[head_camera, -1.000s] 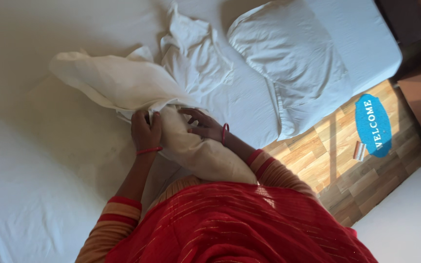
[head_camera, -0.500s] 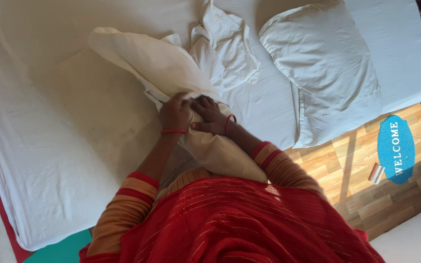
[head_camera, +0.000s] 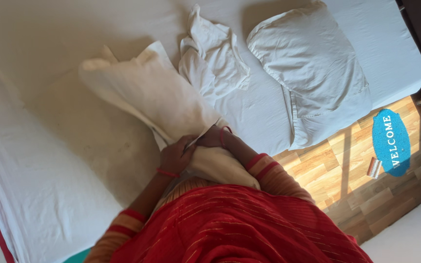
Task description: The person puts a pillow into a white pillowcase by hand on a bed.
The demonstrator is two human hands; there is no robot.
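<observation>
A cream pillow [head_camera: 220, 164] rests against my body at the bed's edge, partly inside a white pillowcase [head_camera: 147, 92] that stretches away across the bed. My left hand [head_camera: 175, 156] grips the open edge of the pillowcase at the pillow's left side. On the right side, my right hand [head_camera: 210, 139] holds the same edge, with its fingers partly hidden under the cloth. Both wrists wear red bangles.
A second pillow in a white case [head_camera: 313, 68] lies at the upper right of the bed [head_camera: 49, 146]. A crumpled white cloth [head_camera: 213, 58] sits between the two pillows. On the wooden floor at the right lie a blue oval mat [head_camera: 391, 141] and a small comb-like object [head_camera: 374, 168].
Both hands have drawn the pillowcase edge closer to my body, so more of the pillow is covered. The far end of the pillowcase has filled out.
</observation>
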